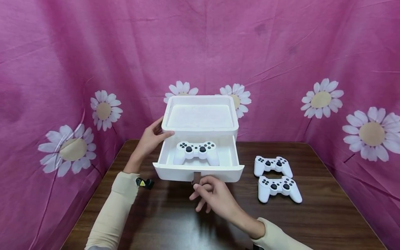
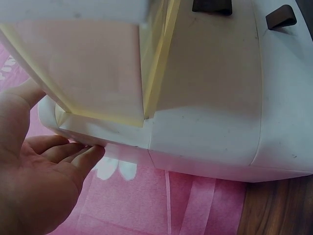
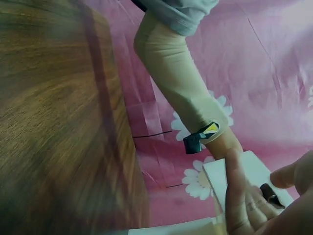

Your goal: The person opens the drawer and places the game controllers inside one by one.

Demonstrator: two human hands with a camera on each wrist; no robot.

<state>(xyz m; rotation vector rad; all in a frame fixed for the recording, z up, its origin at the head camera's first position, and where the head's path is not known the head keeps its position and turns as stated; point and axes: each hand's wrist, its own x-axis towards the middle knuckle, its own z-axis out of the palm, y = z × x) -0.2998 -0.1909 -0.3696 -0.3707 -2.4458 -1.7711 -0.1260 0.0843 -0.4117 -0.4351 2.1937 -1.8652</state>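
A white drawer unit stands on the table with its top drawer pulled out. Inside that drawer lies a white game controller with black sticks. My left hand rests against the unit's upper left side, thumb over the front edge; in the left wrist view its fingers lie fairly straight along the side wall. At the drawer's front my right hand pinches the brown pull tab between thumb and fingers. The right wrist view has the dark tab between them.
Two more white controllers, a rear one and a front one, lie on the brown table to the right. Lower drawer fronts carry dark pull tabs. A pink flowered cloth hangs behind and beside the table.
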